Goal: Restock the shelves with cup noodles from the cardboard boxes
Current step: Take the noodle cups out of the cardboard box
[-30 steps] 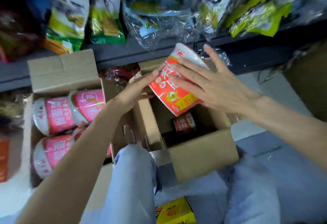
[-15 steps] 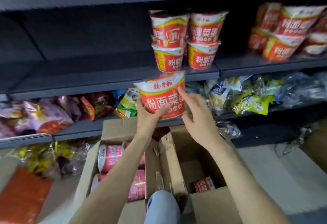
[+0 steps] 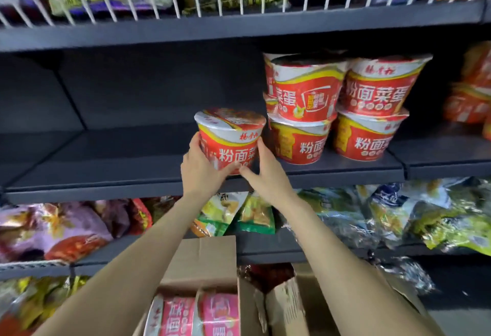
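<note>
1. Since half a second ago the red cup of noodles (image 3: 230, 140) has gone up from in front of the shelf edge to the level of the dark shelf board (image 3: 111, 165), and both arms have stretched out after it.
2. The stacked red cups (image 3: 337, 108) stand just to the right of the fingers, two tiers high; to the left of the fingers the board lies bare.
3. Below the wrists sits a cardboard box (image 3: 204, 264) with pink cups (image 3: 196, 317) on their sides.
4. The held cup stands upright, lid up, its axis vertical, between the two palms, low over the board's front part.
5. The left hand (image 3: 202, 171) cups its left wall, fingers curled round; the right hand (image 3: 268, 176) presses its right side, thumb under the base. Neither looks nearer.
6. I'd say it only needs lowering and sliding back beside the stack.
</note>
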